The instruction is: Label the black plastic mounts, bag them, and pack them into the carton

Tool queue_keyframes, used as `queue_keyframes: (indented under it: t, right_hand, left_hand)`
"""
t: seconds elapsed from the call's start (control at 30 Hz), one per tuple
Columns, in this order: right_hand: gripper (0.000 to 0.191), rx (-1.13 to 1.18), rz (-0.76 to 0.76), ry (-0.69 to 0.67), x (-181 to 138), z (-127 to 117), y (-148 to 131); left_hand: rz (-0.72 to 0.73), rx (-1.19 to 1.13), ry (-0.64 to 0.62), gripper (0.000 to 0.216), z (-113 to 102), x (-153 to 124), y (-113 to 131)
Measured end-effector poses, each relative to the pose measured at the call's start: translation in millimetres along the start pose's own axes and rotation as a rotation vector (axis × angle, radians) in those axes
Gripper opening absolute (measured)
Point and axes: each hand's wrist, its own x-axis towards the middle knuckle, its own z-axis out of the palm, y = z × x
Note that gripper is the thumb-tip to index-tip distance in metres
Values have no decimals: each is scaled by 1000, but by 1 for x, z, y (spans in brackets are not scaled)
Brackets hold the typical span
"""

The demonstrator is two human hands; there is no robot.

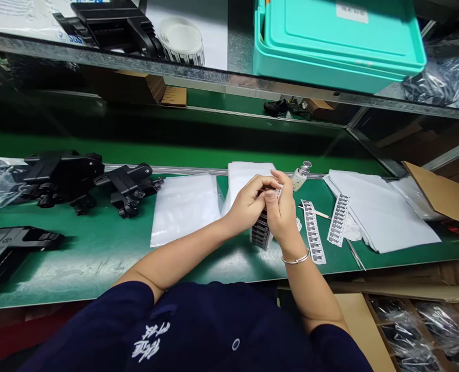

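Note:
Over the green bench, my left hand (248, 202) and my right hand (280, 206) are closed together on a strip of barcode labels (261, 231) that hangs down from my fingers. Both hands pinch its top end. Two more label strips (314, 230) lie flat on the bench just right of my hands, next to a stack of white sheets (380, 212). Clear plastic bags (185, 206) lie to the left, under and behind my hands. A small glass bottle (301, 174) stands just beyond my right hand.
Black plastic parts (131, 187) lie at the left of the bench, some bagged. A teal crate (338, 41), a label roll (183, 40) and another black part sit on the upper shelf. A cardboard box (415, 325) of bagged items stands at the lower right.

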Motion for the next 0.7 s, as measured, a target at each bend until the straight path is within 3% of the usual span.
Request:
queue_keyframes:
  t: [0.1,0.17,0.23,0.43,0.5,0.57,0.63,0.7]
  right_hand:
    - [43,26,2,13,5,1,-7]
    - [29,3,21,-19,8,-5,-14]
    - [28,-31,27,-25,14,-11,-17]
    - [36,-2,111,392,56,-35,6]
    - [37,-4,125,463,70,-44,24]
    - [36,19,144,480,78,-49,44]
    - [36,60,198,460,79,-49,62]
    - [35,67,300,375,72,-46,75]
  left_hand:
    - [51,-2,50,30,1,2,10]
    - [36,-27,70,38,-2,4,16]
    - [-12,-77,47,48,-6,3,19]
    - [-360,-201,-247,70,-13,-17,5]
    - [-389,-198,-255,66,-18,-23,3]
    - [-360,-195,-227,47,-23,-26,7]
    - [-331,-207,-193,28,-27,-27,14]
    - [-337,-237,-140,28,-31,-26,22]
